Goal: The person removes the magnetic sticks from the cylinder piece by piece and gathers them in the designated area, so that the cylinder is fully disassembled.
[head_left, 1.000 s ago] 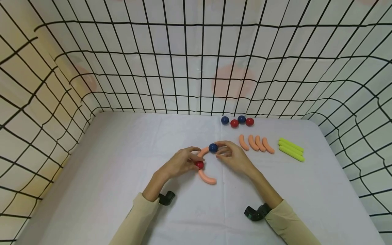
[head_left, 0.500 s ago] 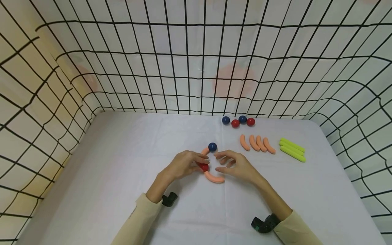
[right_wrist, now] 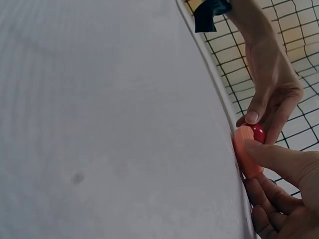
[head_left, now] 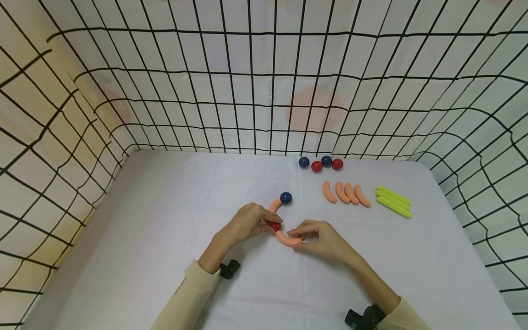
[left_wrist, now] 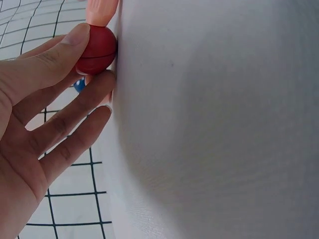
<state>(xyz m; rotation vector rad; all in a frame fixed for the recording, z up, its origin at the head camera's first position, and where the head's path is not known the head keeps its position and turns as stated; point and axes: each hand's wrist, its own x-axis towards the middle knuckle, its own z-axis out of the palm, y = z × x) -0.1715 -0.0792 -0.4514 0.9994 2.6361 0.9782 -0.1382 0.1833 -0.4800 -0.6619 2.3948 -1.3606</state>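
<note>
On the white-covered table, my left hand (head_left: pixel 249 223) pinches a red ball (left_wrist: pixel 98 50) between thumb and fingers. My right hand (head_left: pixel 323 239) grips the free end of a curved, orange-pink, sausage-like piece (head_left: pixel 287 239), its thumb on the near side. The other end of that piece meets the red ball. From the ball's far side a second curved orange piece (head_left: pixel 275 205) runs up to a dark blue ball (head_left: pixel 286 198), which no hand touches. In the right wrist view the thumb lies over the curved piece (right_wrist: pixel 244 154), with the red ball just behind it.
Loose blue and red balls (head_left: pixel 316 166) sit in a cluster at the table's back edge. Several curved orange pieces (head_left: pixel 346 193) lie in a row to the right, then several lime-green sticks (head_left: pixel 393 201). A black wire grid (head_left: pixel 251 101) surrounds the back and sides.
My right hand has left the blue ball and come nearer to the curved piece, now gripping its end. The red ball and near curved piece have shifted slightly right.
</note>
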